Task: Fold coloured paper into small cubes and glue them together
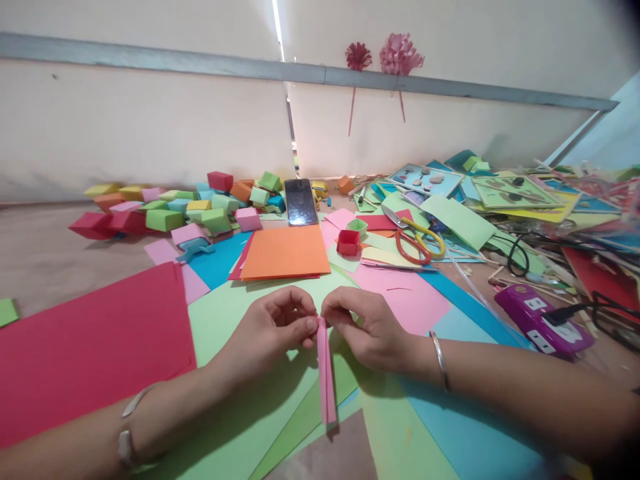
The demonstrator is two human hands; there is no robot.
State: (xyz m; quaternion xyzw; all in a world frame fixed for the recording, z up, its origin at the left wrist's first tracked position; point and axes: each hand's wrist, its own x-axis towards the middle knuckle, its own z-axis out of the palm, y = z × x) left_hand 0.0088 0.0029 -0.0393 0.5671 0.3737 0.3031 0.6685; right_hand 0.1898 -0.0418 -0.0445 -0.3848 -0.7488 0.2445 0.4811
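A long, narrow folded strip of pink paper [326,373] lies pointing toward me over light green sheets [235,400]. My left hand [273,330] and my right hand [367,327] both pinch its far end, fingers curled and pressed together on either side of the fold. Each wrist wears a silver bangle. An orange sheet [286,252] lies just beyond the hands.
A large red sheet [95,347] lies at left. Several folded paper boxes [165,210] are heaped at the back left, beside a phone [301,201]. Scissors [415,240], a small red paper box [348,243], a purple power strip [543,317] and cluttered papers fill the right.
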